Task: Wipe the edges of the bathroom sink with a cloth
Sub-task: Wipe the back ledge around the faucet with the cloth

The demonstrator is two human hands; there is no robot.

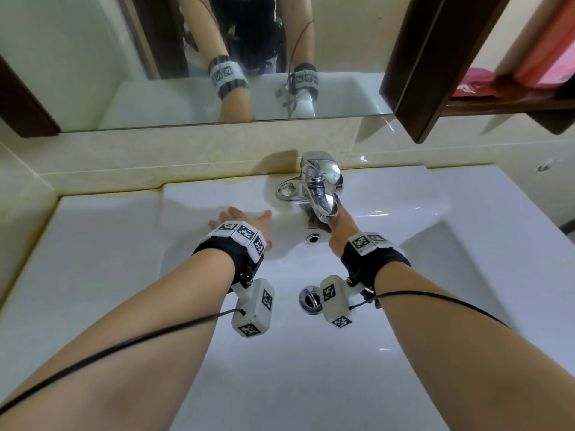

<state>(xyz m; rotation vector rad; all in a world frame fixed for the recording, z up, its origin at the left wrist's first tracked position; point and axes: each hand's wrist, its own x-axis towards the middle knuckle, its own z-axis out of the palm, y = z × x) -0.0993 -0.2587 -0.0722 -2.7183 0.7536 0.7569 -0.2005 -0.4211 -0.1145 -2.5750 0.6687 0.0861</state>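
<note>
On a white sink (93, 237), the left grip (245, 220) rests flat and open on the back rim, while the right grip (340, 230) reaches a dark cloth (312, 218) under the tap (320, 185), fingers hidden so its hold is unclear; most edges seemingly remain unwiped.

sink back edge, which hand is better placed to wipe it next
Likely right: right hand is at the dark cloth under the faucet; left hand rests flat on the sink with none.

wall (155, 150): beige tile, behind far edge | mirror (140, 73): above, dark wood frame (435, 57) | shelf (504, 107): far right
</note>
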